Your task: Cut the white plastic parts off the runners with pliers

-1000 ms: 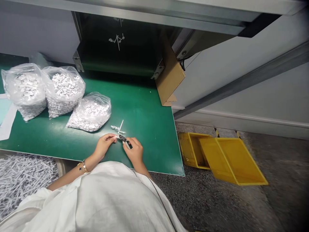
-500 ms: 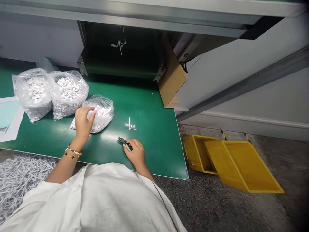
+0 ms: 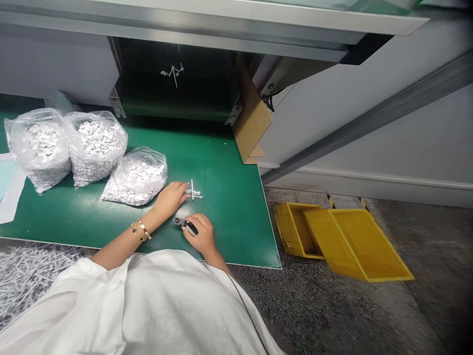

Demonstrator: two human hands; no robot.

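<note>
- Holding the cutters [image 3: 181, 222] between thumb and fingers, the right hand [image 3: 202, 235] is over the table [image 3: 236, 212], near its front edge; the blades point left.
- The left hand [image 3: 170, 199] has its fingertips at the left side of a branched white part [image 3: 192, 190]; whether they pinch it, I cannot tell.
- That part is over the table, beyond the cutters and right of the small bag [image 3: 135, 177].
- A second part [image 3: 173, 72] lies on the dark belt [image 3: 173, 106].
</note>
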